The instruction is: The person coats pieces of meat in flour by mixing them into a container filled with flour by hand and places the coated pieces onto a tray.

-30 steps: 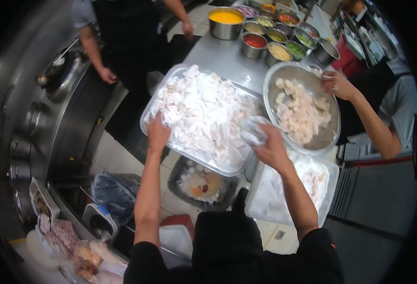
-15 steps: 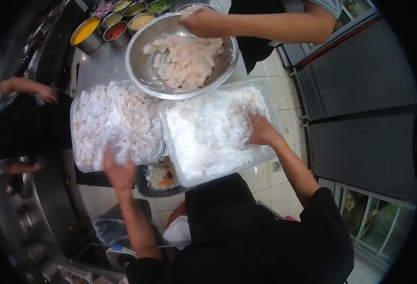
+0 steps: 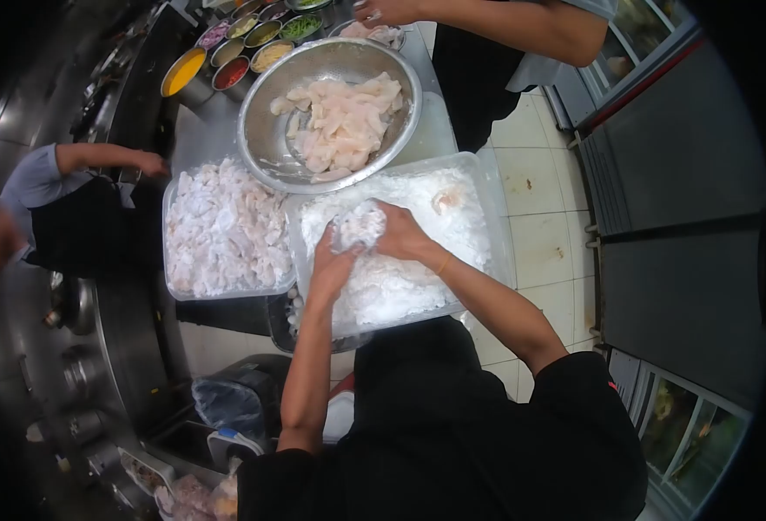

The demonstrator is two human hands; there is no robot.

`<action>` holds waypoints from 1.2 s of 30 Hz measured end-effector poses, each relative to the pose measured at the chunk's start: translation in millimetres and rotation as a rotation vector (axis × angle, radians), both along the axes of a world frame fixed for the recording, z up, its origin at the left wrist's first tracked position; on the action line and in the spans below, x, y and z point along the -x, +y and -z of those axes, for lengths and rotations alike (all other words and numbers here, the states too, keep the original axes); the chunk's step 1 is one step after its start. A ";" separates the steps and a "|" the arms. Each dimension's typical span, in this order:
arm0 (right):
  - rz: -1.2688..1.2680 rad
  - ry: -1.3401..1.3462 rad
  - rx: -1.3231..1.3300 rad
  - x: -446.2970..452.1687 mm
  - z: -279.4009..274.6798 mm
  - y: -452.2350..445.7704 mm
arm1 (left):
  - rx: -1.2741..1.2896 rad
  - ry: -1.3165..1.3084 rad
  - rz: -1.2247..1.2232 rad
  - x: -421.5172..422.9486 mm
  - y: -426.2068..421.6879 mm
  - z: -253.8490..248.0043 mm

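Both my hands are over the left half of a clear plastic tray (image 3: 498,247) filled with white flour (image 3: 400,286). My left hand (image 3: 334,260) and my right hand (image 3: 402,233) curl around a clump of floured meat pieces (image 3: 359,224) from either side. White powder coats the fingertips. To the left, a second tray (image 3: 173,291) is heaped with floured pieces (image 3: 227,230). Beyond the two trays, a big metal bowl (image 3: 414,113) contains pale raw meat strips (image 3: 344,126). A single pinkish piece (image 3: 445,201) shows through the flour at the far right.
Metal tubs of yellow liquid (image 3: 183,74), red chillies (image 3: 230,73) and chopped greens (image 3: 300,27) line the back left. A co-worker's hand (image 3: 387,12) is over another bowl (image 3: 374,35). Another person (image 3: 79,195) stands at left. A bin (image 3: 242,395) sits below.
My left hand has come from the left tray to the flour tray, and my right hand has moved left to meet it around the floured pieces. The co-worker's hand has left the big bowl.
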State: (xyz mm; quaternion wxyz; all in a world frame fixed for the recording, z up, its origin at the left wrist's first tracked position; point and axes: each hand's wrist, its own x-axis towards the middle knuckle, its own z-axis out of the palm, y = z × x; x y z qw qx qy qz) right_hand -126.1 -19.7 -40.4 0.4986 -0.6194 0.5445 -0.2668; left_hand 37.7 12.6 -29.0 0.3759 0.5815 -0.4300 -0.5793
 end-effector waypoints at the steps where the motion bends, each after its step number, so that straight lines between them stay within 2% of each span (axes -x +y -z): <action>1: -0.023 0.021 0.002 -5.2 2.0 -5.4 | -0.026 0.031 -0.030 -5.0 0.0 1.7; 3: -0.023 0.210 0.099 2.0 -0.1 -3.8 | -0.074 0.096 -0.096 -14.6 0.0 1.1; 4: -0.022 0.309 0.148 8.7 -3.2 -3.7 | -0.094 0.023 -0.193 -14.2 1.4 7.6; 7: -0.059 0.121 0.006 44.8 -9.3 -6.3 | 0.088 -0.085 -0.150 -18.0 4.7 18.3; 10: -0.041 -0.004 0.040 75.3 4.5 -3.1 | 0.255 -0.337 -0.130 -5.7 10.3 0.9; 13: -0.044 -0.063 0.000 93.5 5.3 -2.2 | 0.294 -0.318 -0.017 5.5 11.0 0.1; 16: -0.094 0.403 0.200 99.0 1.5 6.2 | 0.312 -0.639 0.162 17.7 4.0 -2.2; 19: -0.238 0.631 -0.090 92.6 -12.0 4.8 | 0.319 -1.000 0.347 40.8 8.9 -28.7; 22: -0.237 0.726 0.162 80.6 9.3 16.7 | 0.254 -1.102 0.474 53.0 9.0 -21.1; 26: -0.261 0.612 0.253 61.2 37.8 16.9 | 0.263 -1.156 0.429 63.2 -0.9 -12.6; 29: -0.116 0.416 0.224 60.7 27.0 13.5 | 0.302 -1.052 0.286 55.2 -4.2 -18.2; 32: -0.024 0.158 0.110 59.8 -2.3 7.3 | 0.349 -0.791 0.119 23.2 -9.6 -4.3; 35: 0.110 0.095 0.189 55.7 7.9 3.7 | 0.297 -0.754 -0.030 12.2 -3.3 -19.5; 36: 0.125 0.075 0.145 57.1 5.5 4.5 | 0.255 -0.762 -0.012 5.8 -5.3 -16.6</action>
